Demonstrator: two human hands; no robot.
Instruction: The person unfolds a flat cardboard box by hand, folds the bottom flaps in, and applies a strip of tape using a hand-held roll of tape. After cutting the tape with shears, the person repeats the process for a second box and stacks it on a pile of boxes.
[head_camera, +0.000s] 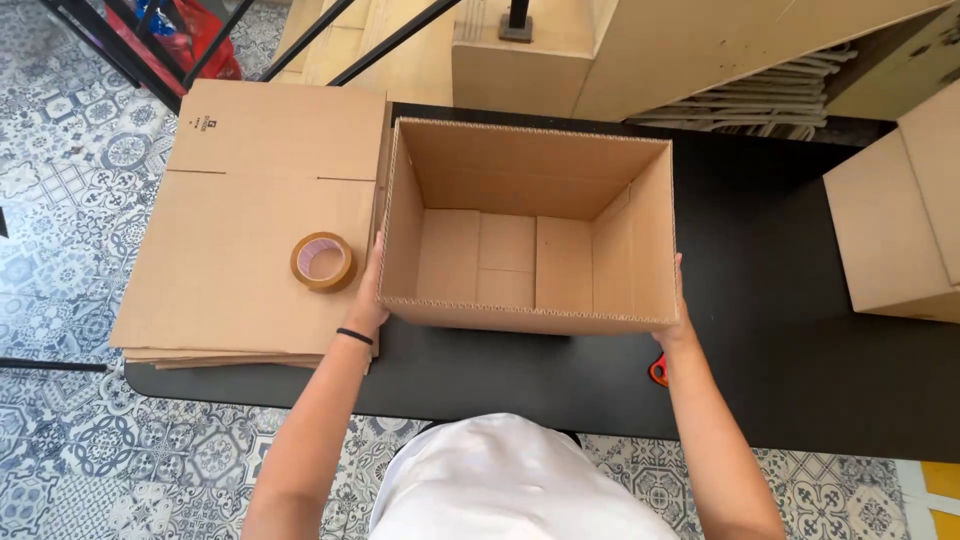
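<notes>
Open-topped brown cardboard box (530, 225) stands upright on the black surface (790, 330), the 2 hands, left (368, 300) and right (680, 318), spread apart and pressed flat against its side walls, so squaring it looks underway, needing steady, even pressure.
</notes>
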